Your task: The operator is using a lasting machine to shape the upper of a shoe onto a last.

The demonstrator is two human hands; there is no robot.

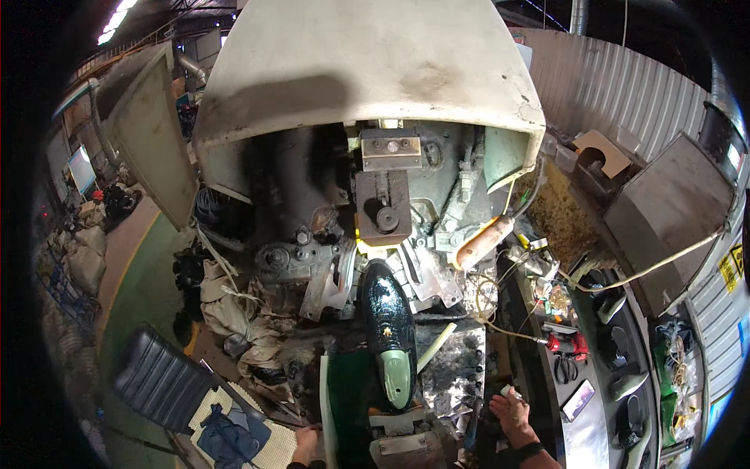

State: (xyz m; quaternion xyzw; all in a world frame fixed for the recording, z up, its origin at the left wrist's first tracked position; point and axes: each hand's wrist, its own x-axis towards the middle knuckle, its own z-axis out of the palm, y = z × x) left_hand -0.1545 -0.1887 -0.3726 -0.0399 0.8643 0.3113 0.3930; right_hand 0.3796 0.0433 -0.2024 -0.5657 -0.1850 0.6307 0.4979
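Note:
A shiny black shoe upper sits on a pale green last, its toe pointing up into the machine and its heel toward me. It rests between the machine's dark upper block and a metal support below. My left hand is low, left of the support, next to a light-edged green panel; its fingers are too small and dim to read. To the right of the support, my right hand is raised with bent fingers around a small whitish thing I cannot make out. Neither hand touches the shoe.
A pale machine hood overhangs the work. At right, a bench holds a red power tool, a phone and several shoes on lasts. A black chair and a dark cloth are at left. An orange-brown handle hangs nearby.

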